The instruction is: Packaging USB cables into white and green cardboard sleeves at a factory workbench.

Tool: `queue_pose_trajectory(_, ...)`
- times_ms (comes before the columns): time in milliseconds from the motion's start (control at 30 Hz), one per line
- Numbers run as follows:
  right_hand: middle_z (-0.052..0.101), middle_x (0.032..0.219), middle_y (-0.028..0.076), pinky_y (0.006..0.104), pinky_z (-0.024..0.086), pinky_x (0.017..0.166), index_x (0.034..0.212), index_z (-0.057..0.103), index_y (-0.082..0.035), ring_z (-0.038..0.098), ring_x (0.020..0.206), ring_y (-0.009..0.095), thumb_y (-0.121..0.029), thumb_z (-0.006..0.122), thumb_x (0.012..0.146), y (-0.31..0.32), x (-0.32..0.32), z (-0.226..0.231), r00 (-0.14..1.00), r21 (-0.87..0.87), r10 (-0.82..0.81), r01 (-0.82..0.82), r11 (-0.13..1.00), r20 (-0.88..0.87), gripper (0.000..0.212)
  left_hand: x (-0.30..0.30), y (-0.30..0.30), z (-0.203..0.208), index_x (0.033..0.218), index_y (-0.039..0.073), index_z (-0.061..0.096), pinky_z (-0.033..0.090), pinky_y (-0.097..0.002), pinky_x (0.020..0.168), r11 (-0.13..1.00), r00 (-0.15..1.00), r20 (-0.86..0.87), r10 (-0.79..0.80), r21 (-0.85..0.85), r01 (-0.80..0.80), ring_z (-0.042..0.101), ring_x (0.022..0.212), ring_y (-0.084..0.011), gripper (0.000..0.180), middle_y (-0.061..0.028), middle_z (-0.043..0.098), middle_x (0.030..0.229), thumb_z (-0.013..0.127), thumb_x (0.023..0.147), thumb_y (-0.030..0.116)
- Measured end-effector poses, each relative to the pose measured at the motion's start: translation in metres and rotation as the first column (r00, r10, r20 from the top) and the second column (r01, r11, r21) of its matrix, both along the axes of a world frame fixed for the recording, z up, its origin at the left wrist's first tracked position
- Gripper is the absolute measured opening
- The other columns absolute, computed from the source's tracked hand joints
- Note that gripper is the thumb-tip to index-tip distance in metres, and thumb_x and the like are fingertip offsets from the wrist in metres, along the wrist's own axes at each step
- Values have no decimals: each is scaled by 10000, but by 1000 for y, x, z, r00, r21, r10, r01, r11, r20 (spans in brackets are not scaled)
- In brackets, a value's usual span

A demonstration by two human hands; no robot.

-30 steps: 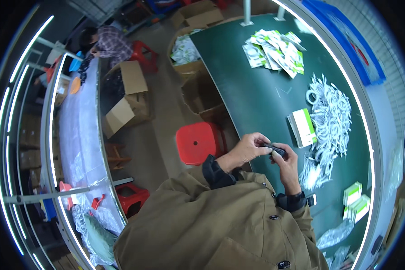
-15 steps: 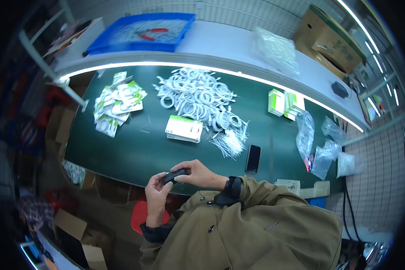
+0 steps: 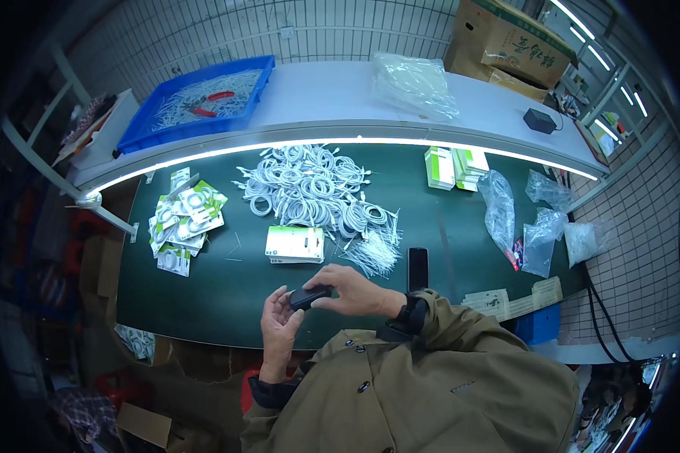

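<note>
A small black oblong object (image 3: 307, 297) is held over the front edge of the green table (image 3: 211, 302). Its exact kind cannot be made out. My right hand (image 3: 353, 294) grips its right end between thumb and fingers. Around its left end, the fingers and thumb of my left hand (image 3: 279, 326) are curled, touching it. Just beyond lies a stack of white and green cards (image 3: 295, 243). Behind that is a heap of coiled white cables (image 3: 302, 185), with a bundle of thin white ties (image 3: 375, 253) at its near side. A black phone (image 3: 418, 269) lies right of my right hand.
Packaged cable cards (image 3: 185, 219) are piled at left. White-green boxes (image 3: 453, 167) and clear plastic bags (image 3: 499, 211) are at right. A shelf (image 3: 317, 90) with a light strip spans the back, holding a blue tray (image 3: 196, 102) with red-handled pliers and a carton (image 3: 506, 41).
My view has shifted, so the table sits lower and further left. The left fingers have opened slightly around the black object, which both hands still hold.
</note>
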State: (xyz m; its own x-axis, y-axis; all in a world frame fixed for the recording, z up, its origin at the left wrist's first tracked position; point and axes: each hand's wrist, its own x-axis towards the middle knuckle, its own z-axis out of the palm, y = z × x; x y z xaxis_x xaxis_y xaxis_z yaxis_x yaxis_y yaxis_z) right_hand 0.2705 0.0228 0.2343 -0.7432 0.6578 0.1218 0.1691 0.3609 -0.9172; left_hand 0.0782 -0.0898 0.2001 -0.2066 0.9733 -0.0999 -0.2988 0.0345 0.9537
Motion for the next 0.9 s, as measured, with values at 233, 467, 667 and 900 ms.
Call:
queue_pose_trajectory(233,706,1007,116,326,531,792,1133,682,-36,666,873,223,-146,818,821,118,2,75,862,471,-399,506,723,-314,357,-21,-13,-15,1362,-37,512,554,-333,966,994,998,-47,-44,-105,38,642,1100,-190,467,-119,640,1213,685,932,20)
queue_pose_trajectory(467,695,867,142,402,524,710,996,607,-47,675,780,310,-306,849,805,285,-9,121,627,688,-683,682,248,-375,402,-46,-77,-46,1282,-35,596,586,-306,884,961,992,-42,120,-247,-127,682,992,-170,359,-98,685,1136,686,948,63)
queue_pose_trajectory(667,708,917,217,522,527,765,969,638,-43,677,897,440,-411,802,803,354,-6,102,553,761,-829,573,305,-84,436,-54,-131,-66,1290,-18,600,573,-297,863,864,942,-56,331,-385,-326,674,1005,-157,361,-88,688,1139,684,964,113)
queue_pose_trajectory(900,678,946,267,545,517,830,986,620,-5,641,953,477,-422,783,835,370,-29,97,594,870,-804,409,276,-24,473,-48,-154,-67,1283,-10,604,569,-299,851,799,907,-44,418,-457,-391,672,1004,-154,372,-80,686,1129,695,967,164)
